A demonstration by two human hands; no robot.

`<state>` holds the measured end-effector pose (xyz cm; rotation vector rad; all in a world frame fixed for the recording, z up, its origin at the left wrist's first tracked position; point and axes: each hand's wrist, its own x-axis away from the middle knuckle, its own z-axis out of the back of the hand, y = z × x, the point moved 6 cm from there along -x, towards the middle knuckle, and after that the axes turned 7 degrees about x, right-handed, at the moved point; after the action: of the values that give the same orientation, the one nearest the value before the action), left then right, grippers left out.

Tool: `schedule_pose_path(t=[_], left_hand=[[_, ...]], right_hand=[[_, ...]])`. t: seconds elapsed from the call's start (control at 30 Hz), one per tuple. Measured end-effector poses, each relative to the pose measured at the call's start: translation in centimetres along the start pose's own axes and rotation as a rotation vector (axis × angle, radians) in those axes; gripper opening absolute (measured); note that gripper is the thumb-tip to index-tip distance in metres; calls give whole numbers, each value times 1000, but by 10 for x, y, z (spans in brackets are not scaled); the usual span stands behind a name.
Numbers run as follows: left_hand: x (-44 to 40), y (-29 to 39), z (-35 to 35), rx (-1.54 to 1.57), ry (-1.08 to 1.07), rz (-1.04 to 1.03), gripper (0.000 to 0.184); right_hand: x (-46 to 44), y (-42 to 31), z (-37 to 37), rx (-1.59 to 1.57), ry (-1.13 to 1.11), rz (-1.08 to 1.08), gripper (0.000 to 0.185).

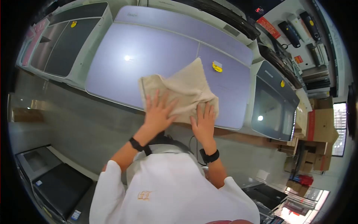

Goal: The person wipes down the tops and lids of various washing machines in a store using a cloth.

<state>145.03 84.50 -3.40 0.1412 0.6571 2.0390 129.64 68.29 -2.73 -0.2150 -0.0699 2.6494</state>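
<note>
A beige cloth [182, 87] lies partly folded and wrinkled over the front of a glossy lilac panel [123, 78], one corner pointing toward the back. My left hand [159, 112] rests on the cloth's left part with its fingers spread. On the lower right of the same cloth lies my right hand [204, 121], fingers stretched out and thumb apart. Neither hand grips the fabric. A dark band circles each wrist.
A yellow sticker [217, 67] is on the panel's right section. Dark-fronted appliances stand left [67, 44] and right [276, 100] of the panel. Black appliances [61, 186] sit behind on the left. Cardboard boxes [322, 127] are stacked at far right.
</note>
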Motion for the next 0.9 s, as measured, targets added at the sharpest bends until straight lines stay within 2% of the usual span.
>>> schedule_pose_path(t=[0.17, 0.27, 0.3, 0.4, 0.47, 0.5, 0.6, 0.7, 0.8, 0.9], left_hand=[[-39, -42, 32, -185, 103, 181, 75], [-49, -37, 29, -233, 198, 240, 74], [-45, -36, 24, -251, 215, 261, 74], [-25, -25, 14, -228, 235, 219, 74], [-11, -22, 7, -123, 269, 157, 75], [-9, -25, 7, -62, 288, 129, 75], [-20, -32, 10, -186, 247, 42, 75], [-41, -26, 19, -304, 154, 159, 74], [-42, -18, 21, -300, 110, 216, 73], [-19, -22, 11, -232, 116, 136, 72]], right_hand=[[-59, 0, -11, 77, 107, -39, 74], [-64, -37, -10, 107, 188, 10, 70], [-56, -52, -12, 41, 151, 57, 68], [-23, -67, -3, -119, 80, 143, 64], [-5, -51, 3, -156, 61, 186, 61], [-4, -35, 2, -126, 112, 139, 59], [-30, -3, 0, -23, 227, 27, 56], [-49, -22, 5, 38, 276, -25, 56], [-49, -53, 1, 41, 245, 43, 55], [-12, -71, 1, -60, 155, 171, 54]])
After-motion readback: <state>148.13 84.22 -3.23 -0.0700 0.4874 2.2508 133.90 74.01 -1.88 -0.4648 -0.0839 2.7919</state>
